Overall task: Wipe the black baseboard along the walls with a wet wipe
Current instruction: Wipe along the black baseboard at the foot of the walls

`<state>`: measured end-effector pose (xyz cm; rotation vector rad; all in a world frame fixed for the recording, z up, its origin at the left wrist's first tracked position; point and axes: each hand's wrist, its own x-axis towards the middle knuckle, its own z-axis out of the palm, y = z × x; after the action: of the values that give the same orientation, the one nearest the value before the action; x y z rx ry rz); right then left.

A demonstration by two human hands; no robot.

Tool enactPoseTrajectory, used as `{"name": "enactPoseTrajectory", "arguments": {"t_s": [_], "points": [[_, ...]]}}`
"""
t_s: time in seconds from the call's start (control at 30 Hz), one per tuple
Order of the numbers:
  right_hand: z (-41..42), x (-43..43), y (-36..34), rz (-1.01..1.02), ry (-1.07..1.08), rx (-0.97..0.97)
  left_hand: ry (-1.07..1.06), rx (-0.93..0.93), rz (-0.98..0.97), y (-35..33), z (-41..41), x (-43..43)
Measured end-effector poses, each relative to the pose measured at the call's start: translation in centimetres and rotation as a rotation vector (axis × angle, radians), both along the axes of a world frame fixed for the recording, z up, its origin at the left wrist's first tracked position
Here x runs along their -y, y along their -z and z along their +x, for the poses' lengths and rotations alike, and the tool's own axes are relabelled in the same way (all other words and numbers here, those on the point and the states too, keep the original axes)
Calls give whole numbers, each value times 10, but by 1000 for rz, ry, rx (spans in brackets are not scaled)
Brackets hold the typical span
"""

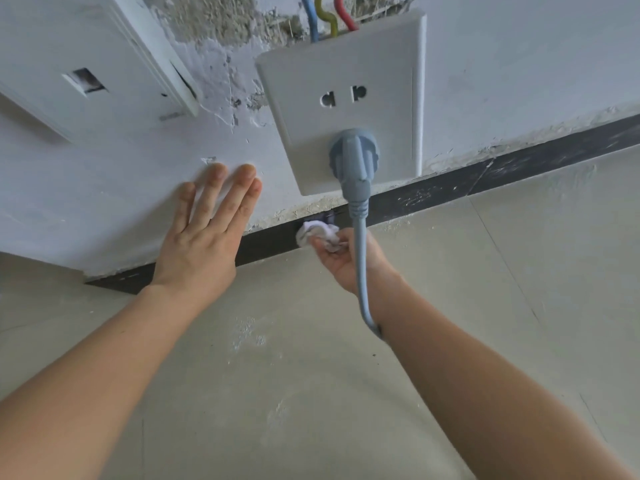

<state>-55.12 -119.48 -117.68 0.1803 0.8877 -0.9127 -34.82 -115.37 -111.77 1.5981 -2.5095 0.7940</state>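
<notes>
**Wipe pressed to baseboard under the socket**

The white wall [519, 64] fills the upper frame, the tiled floor [277, 375] the lower. Between them the black baseboard [519, 164] slants across the frame (scuffed with pale marks at right). A socket plate [346, 98] carries a grey plug [353, 157]. The left hand [204, 237], fingers spread, lies flat on the wall. The right hand [346, 261] pinches a crumpled wet wipe [318, 235] against the baseboard at centre frame.

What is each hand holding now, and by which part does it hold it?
The right hand holds the crumpled wet wipe by its near end, its far end against the black baseboard. The left hand holds nothing.
</notes>
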Motion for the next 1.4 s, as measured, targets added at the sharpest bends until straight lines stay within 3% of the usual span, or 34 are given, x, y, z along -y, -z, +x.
{"name": "enactPoseTrajectory", "arguments": {"t_s": [0.1,0.3,0.4,0.47,0.53,0.77,0.87,0.93,1.0,1.1,1.27,1.4], "points": [[-32,11,6,-44,5,-150,-9,-3,28,1,0,1],[-97,12,-7,56,278,-287,-32,-7,30,4,-2,2],[-81,2,-16,52,-30,-384,-19,0,-5,7,-3,2],[-59,-4,-20,-31,-271,-320,-18,1,-17,8,-4,2],[-43,-3,-18,-94,-337,-273,-12,-7,-15,8,-4,3],[-79,36,3,26,-9,-504,-28,-37,-19,10,-8,1],[-119,37,-3,-14,147,-537,-34,-55,-13,12,-10,2],[-136,33,-8,30,346,-543,-31,-48,-21,13,-10,2],[-138,27,-10,87,415,-569,-27,-29,-39,14,-9,3],[-111,16,1,81,199,-504,-24,-24,-50,13,-10,3],[-48,-2,-6,-75,-395,-335,-25,-35,-19,9,-9,2],[-47,6,-11,-133,-319,-322,-20,-49,-8,7,-8,0]]}}
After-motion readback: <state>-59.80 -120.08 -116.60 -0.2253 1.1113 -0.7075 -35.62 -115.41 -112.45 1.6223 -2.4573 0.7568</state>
